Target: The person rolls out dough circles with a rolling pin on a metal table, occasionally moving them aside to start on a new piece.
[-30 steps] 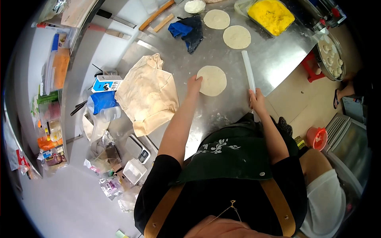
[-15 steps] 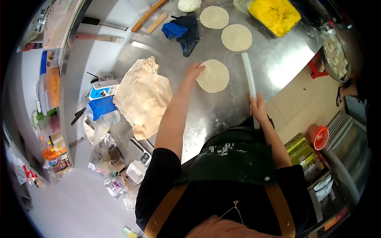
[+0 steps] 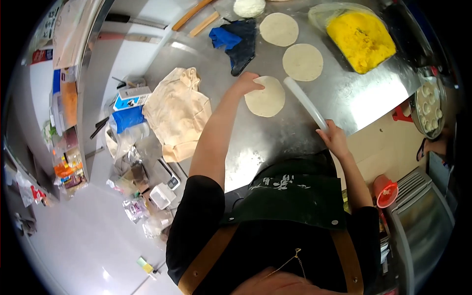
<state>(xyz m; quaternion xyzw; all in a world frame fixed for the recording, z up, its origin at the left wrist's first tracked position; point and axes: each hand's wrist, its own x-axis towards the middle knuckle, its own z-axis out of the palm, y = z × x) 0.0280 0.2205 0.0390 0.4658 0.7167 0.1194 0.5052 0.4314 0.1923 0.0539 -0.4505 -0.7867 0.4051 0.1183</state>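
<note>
On the steel table a flat round of dough (image 3: 265, 97) lies in front of me. My left hand (image 3: 247, 83) is at its upper left edge, thumb on top and the other fingers closed at the rim. A white rolling pin (image 3: 306, 104) slants to the right of this round, its far end close to the dough's edge. Around the pin's near end my right hand (image 3: 336, 138) is closed. Farther back lie two more dough rounds, one (image 3: 303, 62) to the right and another (image 3: 279, 29) behind it.
A tub of yellow filling (image 3: 361, 42) stands at the back right. Left of the rounds are a dark and blue cloth (image 3: 239, 44) and a beige cloth (image 3: 178, 115). A bowl of white flour (image 3: 249, 7) and wooden sticks (image 3: 191, 14) sit at the back.
The rolling pin has tilted, its far end swinging left toward the dough round, with my right hand moving right. My left hand stays at the dough's edge. The view has shifted slightly.
</note>
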